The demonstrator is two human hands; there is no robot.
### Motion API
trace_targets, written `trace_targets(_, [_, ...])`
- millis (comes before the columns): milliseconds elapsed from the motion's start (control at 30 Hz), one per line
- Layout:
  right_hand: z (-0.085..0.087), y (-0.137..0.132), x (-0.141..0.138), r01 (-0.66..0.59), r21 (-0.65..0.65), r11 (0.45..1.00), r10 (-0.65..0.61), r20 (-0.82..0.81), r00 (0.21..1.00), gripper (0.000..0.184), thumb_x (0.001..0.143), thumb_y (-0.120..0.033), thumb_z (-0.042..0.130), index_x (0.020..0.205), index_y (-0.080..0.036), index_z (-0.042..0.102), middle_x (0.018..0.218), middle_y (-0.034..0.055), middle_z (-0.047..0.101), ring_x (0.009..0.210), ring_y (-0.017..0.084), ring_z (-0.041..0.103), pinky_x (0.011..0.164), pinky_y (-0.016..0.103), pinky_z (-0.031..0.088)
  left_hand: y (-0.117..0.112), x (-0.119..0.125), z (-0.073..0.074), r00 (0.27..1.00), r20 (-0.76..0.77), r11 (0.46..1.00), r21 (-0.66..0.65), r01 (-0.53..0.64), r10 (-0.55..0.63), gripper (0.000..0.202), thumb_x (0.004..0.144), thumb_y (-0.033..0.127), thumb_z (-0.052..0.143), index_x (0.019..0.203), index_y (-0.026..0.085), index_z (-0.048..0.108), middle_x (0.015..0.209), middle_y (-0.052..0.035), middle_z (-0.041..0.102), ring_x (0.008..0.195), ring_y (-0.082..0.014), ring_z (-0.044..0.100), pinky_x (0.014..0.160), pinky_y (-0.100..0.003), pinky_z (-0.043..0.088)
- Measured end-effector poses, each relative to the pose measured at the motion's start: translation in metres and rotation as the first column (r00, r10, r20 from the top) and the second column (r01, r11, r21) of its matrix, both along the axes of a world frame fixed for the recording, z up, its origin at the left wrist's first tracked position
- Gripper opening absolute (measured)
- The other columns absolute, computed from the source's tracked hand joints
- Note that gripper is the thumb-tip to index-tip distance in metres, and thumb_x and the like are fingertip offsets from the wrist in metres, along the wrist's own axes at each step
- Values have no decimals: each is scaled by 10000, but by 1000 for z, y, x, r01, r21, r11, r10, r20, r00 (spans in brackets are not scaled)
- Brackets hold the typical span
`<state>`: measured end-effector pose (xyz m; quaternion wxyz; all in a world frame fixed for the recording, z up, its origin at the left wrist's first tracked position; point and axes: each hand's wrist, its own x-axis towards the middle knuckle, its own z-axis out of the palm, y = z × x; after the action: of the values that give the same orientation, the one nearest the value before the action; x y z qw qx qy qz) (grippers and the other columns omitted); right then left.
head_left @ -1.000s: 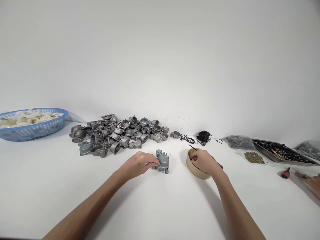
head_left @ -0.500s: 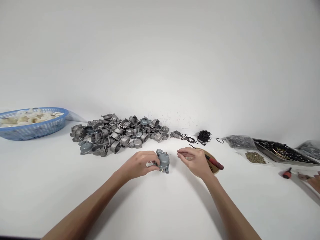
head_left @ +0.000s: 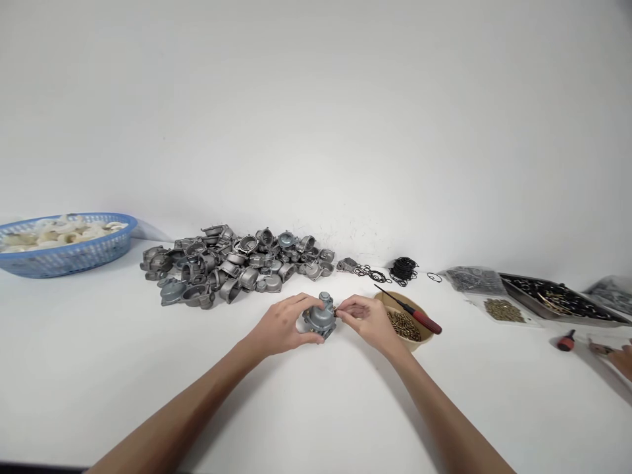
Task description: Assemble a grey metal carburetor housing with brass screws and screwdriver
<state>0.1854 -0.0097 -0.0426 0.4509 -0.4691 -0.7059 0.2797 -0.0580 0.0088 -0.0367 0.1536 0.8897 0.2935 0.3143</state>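
Note:
A grey cast-metal carburetor bowl (head_left: 320, 320) sits on the white table, its domed side up. My left hand (head_left: 284, 324) grips it from the left, thumb at the front and fingers behind. At its right side my right hand (head_left: 364, 317) is closed in a pinch, the fingertips touching the bowl's edge. Whatever small piece lies between those fingertips is too hidden to name. Close by on the right stands a tan dish (head_left: 407, 304) of small brass fittings (head_left: 403, 326). Across its rim rests a screwdriver (head_left: 419, 317) with a red and black handle.
Behind lies a pile of grey metal bowls (head_left: 232, 266). Black rubber rings (head_left: 403, 268) lie along the wall. A blue basket (head_left: 74, 257) of whitish parts stands left. On the right are bagged parts (head_left: 476, 281), a metal tray (head_left: 592, 317), a red-handled tool (head_left: 566, 341) and another person's hand (head_left: 623, 361).
My right hand has moved left from beside the dish to the bowl's right side. The bowl has tilted and turned slightly, and my left hand has spread further around it.

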Motion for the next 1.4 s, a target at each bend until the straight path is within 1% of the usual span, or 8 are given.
trace_targets(467, [19,-10,10,-97,89,991,74,235,969,167,888,-321,632,945,-235,764,963,48,773,825,195,715,761,324,586,-5,12,-8,985,142,960,-276,-52,94,420,785,296,699,1173,278,536,1159,-21,647,1010,-205,632,867,-336,546])
trace_targets(600, [42,-14,72,323,85,943,-329,403,854,233,861,-420,632,970,-244,739,961,73,768,881,246,721,786,370,565,-12,21,-11,969,153,912,-392,-120,193,491,745,369,756,1155,283,501,1143,-21,667,964,-219,659,850,-356,541])
trace_targets(667, [46,-16,109,605,20,796,-483,623,615,254,760,-432,702,927,-243,734,940,91,758,859,296,713,679,381,544,-14,24,-12,963,169,893,-434,-120,211,453,764,373,738,1130,286,486,1087,-3,688,919,-207,670,822,-344,537])
trace_targets(733, [44,-20,136,700,-128,703,-390,754,529,330,682,-424,751,947,-227,737,878,100,751,790,296,708,602,350,515,-15,26,-12,961,170,892,-433,-128,220,436,770,366,727,1120,288,480,1065,7,693,917,-205,672,813,-337,531])
trace_targets(933, [45,-41,148,671,-78,738,-405,744,532,252,798,-392,617,901,-236,786,809,89,765,751,275,706,594,327,500,-11,22,-8,974,126,937,-322,-138,187,625,746,389,747,1306,341,472,1204,-10,662,1003,-231,666,890,-362,516])
trace_targets(1033, [75,-45,141,583,43,811,-454,676,581,236,813,-397,620,903,-267,796,935,60,788,854,283,722,670,335,535,-11,15,-5,994,93,971,-234,-42,65,636,775,396,728,1362,363,484,1253,-6,652,1090,-235,641,975,-360,487])
trace_targets(1200, [147,-41,108,310,67,948,-309,426,851,264,808,-432,711,997,-256,763,952,47,787,887,254,735,771,321,575,-10,7,-2,999,-25,988,-150,33,-37,521,825,406,687,1332,399,566,1265,13,638,1006,-199,674,958,-317,489])
trace_targets(1400, [175,-30,54,-42,412,910,-87,290,953,132,899,-304,631,849,-193,684,770,59,692,642,160,632,545,272,511,-5,8,-6,996,22,988,-129,85,-83,534,802,430,745,1311,375,591,1249,3,680,1037,-213,681,943,-309,504])
